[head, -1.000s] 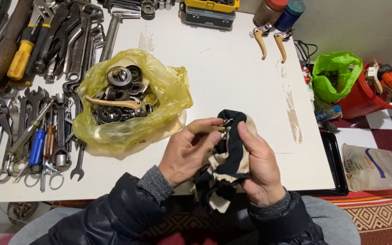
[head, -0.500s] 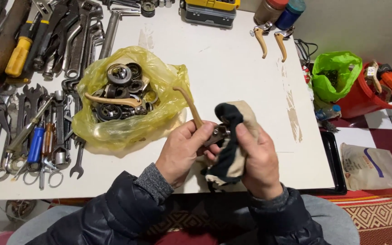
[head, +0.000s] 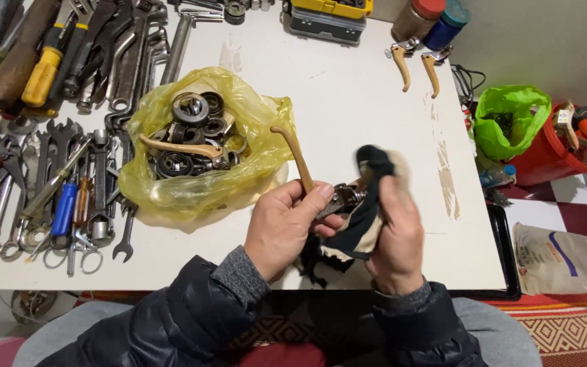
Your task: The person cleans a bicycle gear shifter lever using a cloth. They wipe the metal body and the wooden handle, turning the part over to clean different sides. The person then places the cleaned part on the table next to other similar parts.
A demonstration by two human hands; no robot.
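Tan brake lever [head: 292, 158] held above the near middle of the white table [head: 348, 95], its curved end pointing far-left, metal clamp end toward the rag [head: 365, 217]. Left hand [head: 283, 228] fingers clamped round the lever's base, thumb on top. Right hand [head: 397, 238] fingers closed on the black-and-cream rag, pressing it to the clamp. Yellow bag of metal parts [head: 198, 153] just left of the lever. Bare tabletop to the far right; wrenches [head: 69, 197] crowd the left edge. Near edge lies under both wrists.
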